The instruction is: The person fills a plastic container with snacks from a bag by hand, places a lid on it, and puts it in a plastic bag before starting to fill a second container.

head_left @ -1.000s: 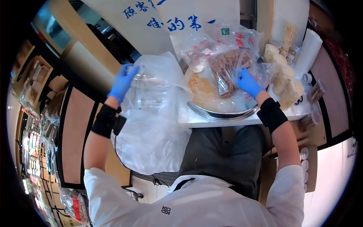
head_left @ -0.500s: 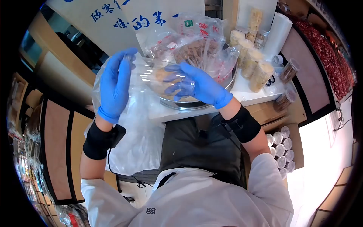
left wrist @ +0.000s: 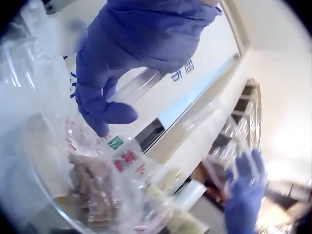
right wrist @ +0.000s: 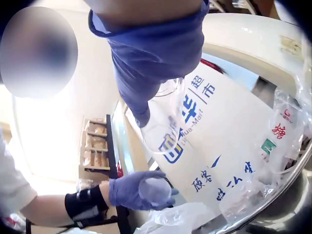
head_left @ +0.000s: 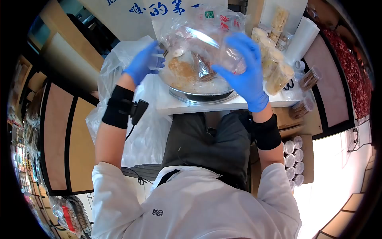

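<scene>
My gloved right hand point(head_left: 248, 73) grips a clear plastic jar point(head_left: 201, 38), tilted over the bowl. The jar's open round mouth shows in the right wrist view. My gloved left hand point(head_left: 144, 61) is over the left side of the table, thumb and fingers curled round a round translucent piece point(right wrist: 155, 191) that looks like a lid. Beneath both hands sits a wide steel bowl point(head_left: 203, 96). In it lie a tan heap point(head_left: 181, 68) and a bag of brown pieces point(left wrist: 92, 190), partly covered by clear plastic.
A large translucent plastic bag point(head_left: 139, 131) hangs at the table's left edge. Several filled jars point(head_left: 280, 77) and a white roll point(head_left: 299, 40) stand on the right. Below them is a carton of lidded clear jars point(head_left: 298, 155). A lettered white panel point(head_left: 167, 20) stands behind.
My right hand left the bag of brown pieces, took hold of the clear jar and carried it right over the bowl. My left hand came away from the jar's other end.
</scene>
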Demonstrator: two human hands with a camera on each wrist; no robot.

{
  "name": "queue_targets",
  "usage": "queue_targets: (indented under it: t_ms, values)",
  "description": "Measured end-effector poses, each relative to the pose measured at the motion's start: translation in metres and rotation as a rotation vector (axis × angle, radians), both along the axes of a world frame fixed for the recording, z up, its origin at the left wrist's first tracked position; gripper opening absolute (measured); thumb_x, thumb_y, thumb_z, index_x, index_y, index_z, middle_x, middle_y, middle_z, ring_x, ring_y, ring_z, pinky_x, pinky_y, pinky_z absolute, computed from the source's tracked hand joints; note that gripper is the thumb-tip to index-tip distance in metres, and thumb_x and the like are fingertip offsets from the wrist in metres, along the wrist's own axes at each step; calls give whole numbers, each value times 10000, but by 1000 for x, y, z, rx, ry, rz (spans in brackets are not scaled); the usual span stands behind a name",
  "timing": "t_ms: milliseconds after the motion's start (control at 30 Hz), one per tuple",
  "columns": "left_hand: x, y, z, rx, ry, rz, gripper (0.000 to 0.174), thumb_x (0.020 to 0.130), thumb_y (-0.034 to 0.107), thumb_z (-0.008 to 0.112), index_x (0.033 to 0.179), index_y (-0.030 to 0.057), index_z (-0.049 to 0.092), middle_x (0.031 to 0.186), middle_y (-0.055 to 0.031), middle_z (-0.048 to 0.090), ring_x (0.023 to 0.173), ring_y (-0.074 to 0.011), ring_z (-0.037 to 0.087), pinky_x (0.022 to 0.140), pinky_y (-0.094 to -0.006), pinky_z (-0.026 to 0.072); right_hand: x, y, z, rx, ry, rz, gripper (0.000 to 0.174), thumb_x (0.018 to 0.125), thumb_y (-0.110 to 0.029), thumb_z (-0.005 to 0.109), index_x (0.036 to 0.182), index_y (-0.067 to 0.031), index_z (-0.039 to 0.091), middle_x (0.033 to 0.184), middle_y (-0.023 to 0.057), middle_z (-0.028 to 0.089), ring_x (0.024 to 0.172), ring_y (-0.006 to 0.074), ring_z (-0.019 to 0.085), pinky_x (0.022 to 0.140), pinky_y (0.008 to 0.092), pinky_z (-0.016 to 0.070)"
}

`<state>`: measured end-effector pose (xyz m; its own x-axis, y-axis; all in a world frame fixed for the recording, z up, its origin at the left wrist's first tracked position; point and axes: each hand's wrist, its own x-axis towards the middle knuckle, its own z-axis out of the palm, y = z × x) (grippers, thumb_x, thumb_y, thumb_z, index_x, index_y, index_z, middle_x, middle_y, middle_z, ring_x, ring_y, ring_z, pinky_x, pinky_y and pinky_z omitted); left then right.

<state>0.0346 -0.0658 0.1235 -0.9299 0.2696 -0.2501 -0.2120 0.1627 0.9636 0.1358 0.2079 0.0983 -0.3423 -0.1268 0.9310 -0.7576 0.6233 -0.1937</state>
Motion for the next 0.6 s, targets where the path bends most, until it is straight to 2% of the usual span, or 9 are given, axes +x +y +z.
queue_targets:
  t_ms: [33,67,133,167,300,367,400,467,600]
  values:
    - [-3,11,-13,-245,203,58,482,842,462,561,1139,82,559,1111,-132,591,967,-254,589,678,-306,489,0,3,2,-213,-40,-58,580,682,-167,765,1211,-125,533,1196,85,511,1146,285,461,972,400,383]
    - [-7,19,-31,-242,199,54,482,842,462,561,1139,82,559,1111,-132,591,967,-254,589,678,-306,489,-14,5,-9,-403,-51,-12,615,696,-175,779,1229,-80,488,1167,90,518,1108,242,487,943,361,402]
    - [-16,35,-62,-551,769,-162,585,806,456,630,1206,46,514,1194,-163,550,1085,-269,547,859,-329,458,-27,7,-18,-634,-179,133,613,714,-183,772,1235,-67,471,1162,82,513,1089,215,494,924,344,415]
    - [-18,40,-74,-546,774,-165,585,806,456,630,1206,46,514,1194,-163,550,1085,-269,547,859,-329,458,-32,9,-22,-867,-311,285,613,732,-191,765,1242,-54,454,1157,74,508,1069,189,502,905,328,428]
    - [-13,52,-82,-596,715,-190,679,824,439,629,1319,24,420,1284,-181,491,1200,-266,465,1007,-312,345,-50,13,-46,-965,-477,235,549,800,-246,711,1235,-36,450,1141,69,496,1061,157,501,877,297,448]
    - [-11,53,-73,-176,522,-145,616,867,419,577,1320,32,420,1267,-142,512,1184,-245,479,1007,-320,344,-57,7,-58,-1173,-656,595,485,872,-302,621,1242,-41,448,1114,65,497,1053,158,510,864,293,456]
    - [-4,55,-65,-174,519,-148,616,867,419,577,1320,32,420,1267,-142,512,1184,-245,479,1007,-320,344,-58,1,-61,-1174,-657,591,485,872,-302,621,1242,-41,448,1114,65,497,1053,158,510,864,293,456]
    - [17,58,-43,226,325,-147,569,885,387,554,1315,40,423,1265,-119,511,1169,-213,490,1006,-323,343,-57,-18,-64,-944,-777,714,459,922,-354,530,1244,-38,443,1101,56,498,1038,155,520,853,288,459]
    - [49,42,-14,297,347,-28,514,881,321,546,1299,45,431,1256,-128,511,1150,-219,501,986,-343,362,-46,-48,-54,-540,-883,775,458,936,-370,492,1231,-21,462,1112,70,521,1048,137,518,865,303,452]
